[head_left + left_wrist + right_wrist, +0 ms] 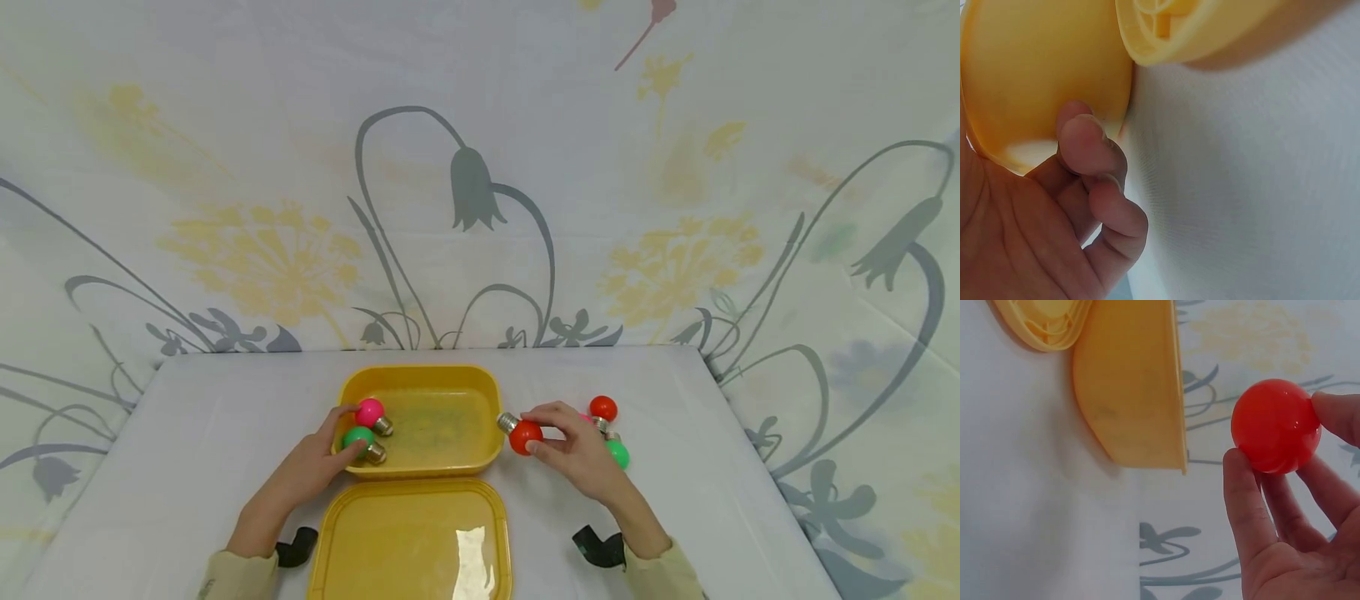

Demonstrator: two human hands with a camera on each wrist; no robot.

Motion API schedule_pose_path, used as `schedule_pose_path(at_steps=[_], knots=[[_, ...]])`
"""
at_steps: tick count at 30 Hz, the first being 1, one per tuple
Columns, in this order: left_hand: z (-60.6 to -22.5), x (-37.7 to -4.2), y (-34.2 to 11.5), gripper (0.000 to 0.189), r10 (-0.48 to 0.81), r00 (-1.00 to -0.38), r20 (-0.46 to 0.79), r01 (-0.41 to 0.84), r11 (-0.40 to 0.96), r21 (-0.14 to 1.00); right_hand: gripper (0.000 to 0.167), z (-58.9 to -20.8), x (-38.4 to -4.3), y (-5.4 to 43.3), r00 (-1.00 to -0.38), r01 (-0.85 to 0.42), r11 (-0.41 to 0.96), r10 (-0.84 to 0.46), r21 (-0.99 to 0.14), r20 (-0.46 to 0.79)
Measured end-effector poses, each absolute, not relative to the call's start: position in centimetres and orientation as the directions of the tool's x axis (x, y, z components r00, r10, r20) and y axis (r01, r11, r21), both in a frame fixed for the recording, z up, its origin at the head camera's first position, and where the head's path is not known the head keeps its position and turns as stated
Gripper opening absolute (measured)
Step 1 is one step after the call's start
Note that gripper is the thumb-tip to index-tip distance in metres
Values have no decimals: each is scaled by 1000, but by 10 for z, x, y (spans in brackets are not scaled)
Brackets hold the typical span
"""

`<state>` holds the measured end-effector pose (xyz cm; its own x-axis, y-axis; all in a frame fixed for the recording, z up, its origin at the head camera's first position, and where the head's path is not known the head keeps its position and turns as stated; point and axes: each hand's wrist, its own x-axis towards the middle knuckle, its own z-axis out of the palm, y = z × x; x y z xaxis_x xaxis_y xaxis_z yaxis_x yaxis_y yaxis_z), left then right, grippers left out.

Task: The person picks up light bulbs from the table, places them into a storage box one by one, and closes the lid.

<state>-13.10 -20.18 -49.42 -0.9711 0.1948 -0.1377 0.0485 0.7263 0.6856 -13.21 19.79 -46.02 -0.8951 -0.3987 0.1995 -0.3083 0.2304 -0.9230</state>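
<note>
At the left end of a yellow plastic box [491, 385], my left hand [311, 462] reaches over the rim and holds a green light bulb [357, 438] between thumb and index finger. The left wrist view shows its other fingers [1119, 215] curled outside the box wall, which hides the bulb there. A pink light bulb [369, 412] lies beside the green one, close to the index fingertip. To the right of the box, my right hand [577, 450] pinches a red light bulb [527, 437] by its globe, the metal screw base pointing left toward the rim.
In front of the box lies its yellow lid [405, 542]. Beyond my right hand, a second red bulb [603, 407], a second green bulb [618, 452] and a partly hidden pink bulb [586, 418] lie together. A patterned cloth [420, 250] hangs behind the white table [720, 500].
</note>
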Motion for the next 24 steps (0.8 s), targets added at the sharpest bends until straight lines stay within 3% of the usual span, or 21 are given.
schedule_pose_path(at_steps=[24], knots=[[-493, -131, -201, 64, 194, -970, -145, 45, 732, 679, 32, -435, -158, 177, -873, -335, 308, -457, -890, 171]])
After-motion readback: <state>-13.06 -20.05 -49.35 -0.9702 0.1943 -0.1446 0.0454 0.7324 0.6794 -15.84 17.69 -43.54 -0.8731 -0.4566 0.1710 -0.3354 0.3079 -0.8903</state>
